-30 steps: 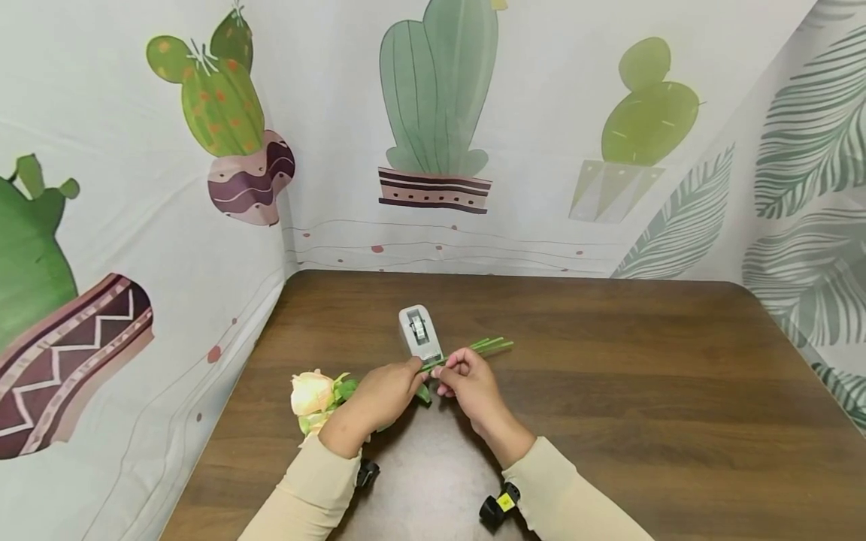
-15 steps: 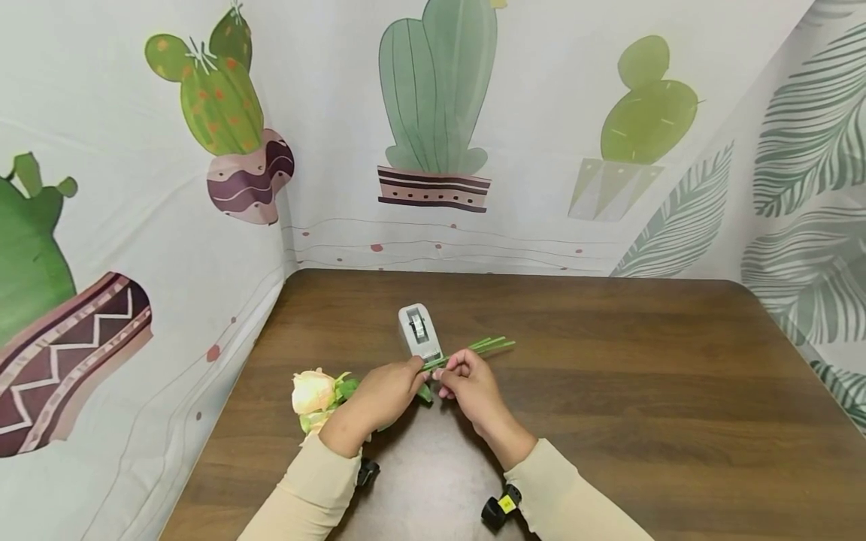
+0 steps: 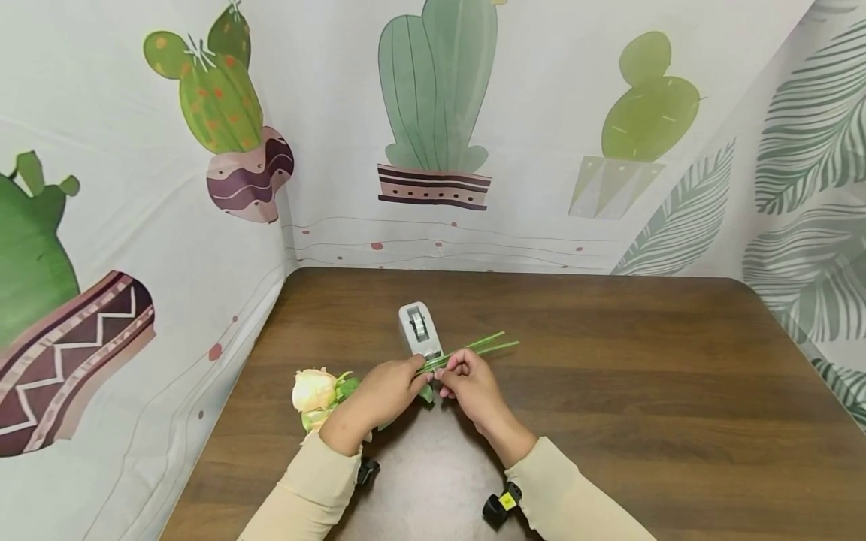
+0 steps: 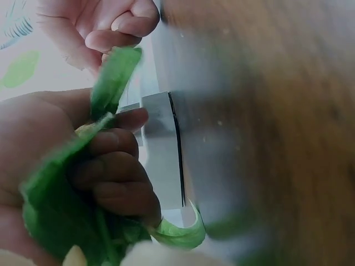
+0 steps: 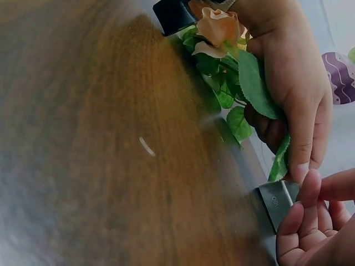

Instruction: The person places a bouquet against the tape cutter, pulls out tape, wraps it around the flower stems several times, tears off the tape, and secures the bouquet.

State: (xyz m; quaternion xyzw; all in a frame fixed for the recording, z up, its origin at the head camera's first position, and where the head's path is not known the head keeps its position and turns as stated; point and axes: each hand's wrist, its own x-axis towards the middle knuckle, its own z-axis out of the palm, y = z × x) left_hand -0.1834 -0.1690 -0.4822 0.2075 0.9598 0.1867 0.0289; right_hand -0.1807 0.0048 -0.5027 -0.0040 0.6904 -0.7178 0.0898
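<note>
Peach artificial roses [image 3: 314,391] lie at the left of the table, partly under the left forearm. My left hand [image 3: 384,392] grips their green stems [image 3: 495,346], whose bare ends stick out to the right. Fingers curl around the stems among green leaves [image 4: 52,194] in the left wrist view. Close beside it, my right hand [image 3: 473,387] pinches thumb and forefinger together just below the stems, seemingly on a clear strip of tape; the strip itself is hard to make out. A white tape dispenser [image 3: 420,330] stands right behind the hands, its front end overlapped by stems and fingers.
The brown wooden table [image 3: 629,391] stretches to the right. A cloth printed with cacti [image 3: 436,98] hangs behind it and along the left side. Each wrist carries a black camera [image 3: 496,511].
The stems have turned in my left hand: their ends now spread wider and reach slightly farther right. Both hands stay nearly in place, and the dispenser has not moved.
</note>
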